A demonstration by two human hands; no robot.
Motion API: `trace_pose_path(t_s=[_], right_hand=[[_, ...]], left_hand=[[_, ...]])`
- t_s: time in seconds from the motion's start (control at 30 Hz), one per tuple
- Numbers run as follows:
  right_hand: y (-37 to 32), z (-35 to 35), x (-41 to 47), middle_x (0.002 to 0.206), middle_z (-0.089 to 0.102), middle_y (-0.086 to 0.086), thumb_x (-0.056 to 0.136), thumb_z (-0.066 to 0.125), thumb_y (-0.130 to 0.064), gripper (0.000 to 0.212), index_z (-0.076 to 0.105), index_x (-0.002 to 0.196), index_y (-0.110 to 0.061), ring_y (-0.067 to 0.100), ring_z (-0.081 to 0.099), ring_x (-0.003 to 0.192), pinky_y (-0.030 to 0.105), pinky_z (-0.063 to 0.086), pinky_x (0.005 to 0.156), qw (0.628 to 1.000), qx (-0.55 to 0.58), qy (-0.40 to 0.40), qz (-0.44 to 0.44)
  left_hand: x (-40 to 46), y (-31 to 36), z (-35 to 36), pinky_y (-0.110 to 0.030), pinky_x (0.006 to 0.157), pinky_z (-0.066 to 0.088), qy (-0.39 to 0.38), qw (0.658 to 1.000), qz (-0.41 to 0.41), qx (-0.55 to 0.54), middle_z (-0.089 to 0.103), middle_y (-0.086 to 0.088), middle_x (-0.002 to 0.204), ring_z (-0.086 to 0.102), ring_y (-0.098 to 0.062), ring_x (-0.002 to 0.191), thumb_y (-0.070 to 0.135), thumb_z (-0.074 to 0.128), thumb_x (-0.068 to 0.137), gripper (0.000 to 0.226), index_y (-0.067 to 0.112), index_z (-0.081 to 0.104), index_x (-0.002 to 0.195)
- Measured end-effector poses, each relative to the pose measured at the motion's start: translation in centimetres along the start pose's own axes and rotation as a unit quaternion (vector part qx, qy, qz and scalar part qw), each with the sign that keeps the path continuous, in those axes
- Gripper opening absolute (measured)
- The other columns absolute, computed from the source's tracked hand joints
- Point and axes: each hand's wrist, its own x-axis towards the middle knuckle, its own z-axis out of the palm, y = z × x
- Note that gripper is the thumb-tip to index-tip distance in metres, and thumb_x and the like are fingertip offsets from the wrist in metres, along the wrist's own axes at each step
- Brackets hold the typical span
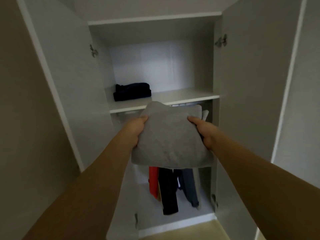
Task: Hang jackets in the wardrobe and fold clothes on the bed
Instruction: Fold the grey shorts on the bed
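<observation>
Both hands, left hand point(136, 127) and right hand point(203, 130), clamp opposite sides of folded grey garment point(170, 137), held in front of open wardrobe point(242, 84), just below shelf point(181, 97). Step looks like stowing; next: lift, slide it beside dark folded pile point(132, 91). Fabric thick, soft, fold intact.

One head-worn view, close in, faces straight into the open wardrobe point(242, 84), tilted slightly down. Its shelf point(181, 97) lies near centre; hanging clothes point(168, 191) sit at 6 o'clock, both forearms entering from 7 and 5 o'clock.
</observation>
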Motion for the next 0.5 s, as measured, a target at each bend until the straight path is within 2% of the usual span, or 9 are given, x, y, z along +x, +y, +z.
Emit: trace_pose_path(t_s=[0.13,0.23,0.37,0.43,0.5], right_hand=[[-6.5,2.7,11.1,0.092,0.069,0.013,0.088,0.066,-0.037,0.043,0.059,0.118,-0.007,0.029,0.066,0.082,0.037,0.051,0.063,0.999,-0.003,-0.028,-0.019],[-10.3,4.7,19.1,0.102,0.068,0.014,0.091,0.063,-0.036,0.046,0.057,0.125,-0.007,0.028,0.065,0.082,0.037,0.049,0.06,0.999,-0.018,-0.04,-0.029],[-14.2,6.8,29.5,0.093,0.068,0.01,0.094,0.059,-0.035,0.043,0.056,0.127,-0.008,0.024,0.065,0.077,0.035,0.049,0.055,0.997,-0.006,-0.037,-0.064],[-15.9,7.2,34.5,0.101,0.068,0.011,0.093,0.06,-0.035,0.045,0.056,0.129,-0.008,0.024,0.065,0.081,0.034,0.05,0.058,0.997,-0.004,-0.023,-0.074],[-17.4,7.3,39.2,0.112,0.067,0.013,0.091,0.063,-0.036,0.049,0.055,0.129,-0.007,0.027,0.065,0.09,0.038,0.051,0.069,0.997,-0.014,-0.003,-0.079]], left_hand=[[11.2,4.1,1.3,-0.047,0.1,0.048,0.023,0.999,0.03,0.006,0.06,-0.016,0.127,0.059,-0.033,0.109,0.038,0.058,0.095,0.053,0.003,0.052,0.135],[19.4,7.2,2.0,-0.046,0.103,0.044,0.035,0.998,0.053,0.021,0.055,-0.017,0.133,0.055,-0.034,0.116,0.036,0.054,0.097,0.055,0.001,0.045,0.14],[30.7,10.5,3.5,-0.042,0.098,0.048,0.035,0.995,0.096,0.014,0.056,-0.017,0.131,0.057,-0.033,0.113,0.032,0.053,0.099,0.053,0.0,0.046,0.139],[35.9,11.5,4.7,-0.042,0.098,0.049,0.023,0.995,0.099,0.011,0.056,-0.017,0.132,0.057,-0.032,0.113,0.032,0.053,0.099,0.055,-0.002,0.044,0.14],[41.0,12.3,6.0,-0.042,0.1,0.048,0.014,0.995,0.098,0.009,0.055,-0.018,0.132,0.057,-0.032,0.114,0.032,0.053,0.099,0.055,-0.003,0.043,0.14]])
